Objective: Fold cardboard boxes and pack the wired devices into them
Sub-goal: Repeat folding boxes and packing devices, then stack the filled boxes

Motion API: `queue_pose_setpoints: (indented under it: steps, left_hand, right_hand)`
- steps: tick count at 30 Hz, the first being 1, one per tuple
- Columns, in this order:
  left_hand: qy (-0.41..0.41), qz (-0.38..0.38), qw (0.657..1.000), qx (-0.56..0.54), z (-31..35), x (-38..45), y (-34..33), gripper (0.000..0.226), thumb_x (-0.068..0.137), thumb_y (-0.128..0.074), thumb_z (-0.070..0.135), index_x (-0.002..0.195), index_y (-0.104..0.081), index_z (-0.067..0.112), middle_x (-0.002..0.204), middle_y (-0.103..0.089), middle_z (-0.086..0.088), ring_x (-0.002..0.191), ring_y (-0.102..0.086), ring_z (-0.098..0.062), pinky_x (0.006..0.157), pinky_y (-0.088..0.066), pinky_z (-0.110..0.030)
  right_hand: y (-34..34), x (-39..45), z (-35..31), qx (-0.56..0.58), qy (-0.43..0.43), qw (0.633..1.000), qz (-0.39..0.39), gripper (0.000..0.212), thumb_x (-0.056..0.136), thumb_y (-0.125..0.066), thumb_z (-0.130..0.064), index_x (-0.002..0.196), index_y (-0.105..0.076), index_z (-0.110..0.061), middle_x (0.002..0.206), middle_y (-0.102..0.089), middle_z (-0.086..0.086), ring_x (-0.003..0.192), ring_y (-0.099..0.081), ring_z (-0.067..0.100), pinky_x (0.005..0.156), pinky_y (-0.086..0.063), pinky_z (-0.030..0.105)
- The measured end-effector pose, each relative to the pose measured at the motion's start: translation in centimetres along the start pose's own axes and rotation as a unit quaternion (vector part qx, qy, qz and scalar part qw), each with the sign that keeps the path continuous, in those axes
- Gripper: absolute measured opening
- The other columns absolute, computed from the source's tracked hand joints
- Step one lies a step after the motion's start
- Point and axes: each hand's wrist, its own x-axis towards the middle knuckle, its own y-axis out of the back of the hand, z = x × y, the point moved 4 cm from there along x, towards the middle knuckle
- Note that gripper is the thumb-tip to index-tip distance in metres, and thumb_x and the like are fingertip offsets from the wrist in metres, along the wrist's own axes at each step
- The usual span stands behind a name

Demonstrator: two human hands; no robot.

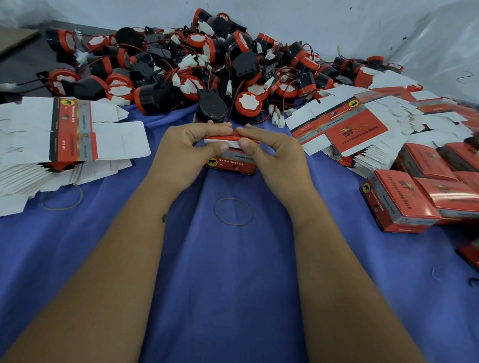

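So the blue cloth (pixel 228 277) covers pretty much the whole table and everything sits on it. I'll use the red box (pixel 231 161) in my hands as the reference point, it's standing on the cloth dead center in front of me.

Behind the box there's the big heap of wired devices (pixel 210 67), black and red round things with red wires and white plugs all tangled up. The nearest ones are just behind my fingers. Left of the box is a fanned stack of flat boxes (pixel 56 146), mostly white side up. Right of it and a bit further back is another spread of flat ones (pixel 345 128), and further right the finished boxes (pixel 413 200) are lined up closed.

My left hand (pixel 187 149) and right hand (pixel 272 152) are both curled around the top of the box, fingers over the red lid flap, thumbs pressing on the white strip at the front edge. Fingertips nearly meet in the middle.

A rubber band (pixel 233 211) lies on the cloth just in front of the box, between my forearms.
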Motion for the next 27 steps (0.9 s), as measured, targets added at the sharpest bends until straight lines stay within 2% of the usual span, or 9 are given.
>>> queue_pose_setpoints:
  steps: [4, 7, 9, 12, 17, 23, 25, 27]
  left_hand:
    - [0.015, 0.018, 0.999, -0.032, 0.03, 0.0, -0.03, 0.032, 0.088, -0.069, 0.002, 0.114, -0.069, 0.02, 0.116, -0.071, 0.002, 0.119, -0.062, -0.015, 0.102, -0.051, -0.036]
    - [0.028, 0.021, 0.996, -0.076, -0.05, -0.05, 0.1, 0.034, 0.088, -0.067, 0.0, 0.119, -0.067, 0.015, 0.119, -0.07, -0.002, 0.111, -0.067, -0.014, 0.09, -0.055, -0.024]
    - [0.053, 0.008, 0.992, -0.117, -0.31, -0.01, 0.33, 0.037, 0.091, -0.062, -0.002, 0.123, -0.063, 0.016, 0.125, -0.067, -0.007, 0.115, -0.065, -0.015, 0.094, -0.054, -0.025]
    - [0.075, -0.012, 0.987, -0.141, -0.56, 0.05, 0.44, 0.042, 0.094, -0.056, -0.005, 0.127, -0.059, 0.019, 0.13, -0.064, -0.009, 0.121, -0.061, -0.017, 0.1, -0.051, -0.027]
    - [0.067, 0.036, 0.985, -0.157, -0.49, -0.13, 0.37, 0.035, 0.091, -0.063, -0.002, 0.12, -0.065, 0.018, 0.108, -0.073, 0.002, 0.102, -0.069, -0.01, 0.081, -0.054, -0.019]
    - [0.078, 0.062, 0.981, -0.168, -0.56, -0.1, 0.18, 0.032, 0.091, -0.064, 0.0, 0.114, -0.069, 0.021, 0.101, -0.075, 0.01, 0.099, -0.07, -0.006, 0.08, -0.054, -0.018]
    - [0.085, 0.056, 0.98, -0.173, -0.61, -0.03, 0.09, 0.031, 0.091, -0.063, -0.001, 0.113, -0.069, 0.021, 0.102, -0.074, 0.013, 0.099, -0.069, -0.005, 0.08, -0.054, -0.017]
    - [0.087, 0.041, 0.979, -0.178, -0.64, 0.03, -0.1, 0.03, 0.093, -0.061, -0.001, 0.111, -0.07, 0.02, 0.106, -0.072, 0.016, 0.103, -0.068, -0.004, 0.082, -0.055, -0.018]
  right_hand:
    - [-0.02, -0.1, 0.02, 0.014, -0.008, 1.0, 0.005, 0.029, 0.094, -0.064, -0.026, 0.122, -0.069, -0.018, 0.129, -0.063, -0.004, 0.113, -0.054, 0.0, 0.089, -0.046, 0.008]
    - [-0.04, -0.13, 0.05, 0.026, -0.016, 0.999, 0.012, 0.029, 0.094, -0.065, -0.026, 0.121, -0.069, -0.019, 0.129, -0.063, -0.003, 0.114, -0.057, 0.004, 0.093, -0.051, 0.019]
    - [-0.01, -0.13, 0.07, 0.028, -0.02, 0.999, 0.017, 0.028, 0.094, -0.065, -0.026, 0.121, -0.069, -0.02, 0.131, -0.062, -0.001, 0.117, -0.058, 0.007, 0.094, -0.052, 0.021]
    - [-0.07, -0.18, 0.0, 0.03, -0.022, 0.999, 0.02, 0.028, 0.094, -0.065, -0.027, 0.121, -0.07, -0.021, 0.13, -0.063, -0.002, 0.114, -0.058, 0.005, 0.091, -0.051, 0.017]
    - [0.01, -0.27, -0.14, 0.03, -0.019, 0.999, 0.028, 0.026, 0.094, -0.064, -0.027, 0.12, -0.07, -0.024, 0.122, -0.063, -0.01, 0.114, -0.058, 0.004, 0.09, -0.051, 0.017]
    - [0.12, -0.37, -0.15, 0.037, -0.017, 0.999, 0.014, 0.029, 0.093, -0.066, -0.021, 0.123, -0.068, -0.023, 0.123, -0.061, -0.011, 0.128, -0.051, 0.007, 0.097, -0.049, 0.02]
    - [0.17, -0.37, -0.29, 0.055, -0.012, 0.998, 0.018, 0.028, 0.094, -0.065, -0.013, 0.121, -0.068, -0.021, 0.125, -0.064, -0.004, 0.122, -0.057, 0.011, 0.095, -0.052, 0.024]
    - [0.31, -0.45, -0.51, 0.077, -0.001, 0.997, 0.025, 0.025, 0.093, -0.064, -0.005, 0.114, -0.068, -0.018, 0.116, -0.068, 0.0, 0.111, -0.062, 0.014, 0.088, -0.054, 0.024]
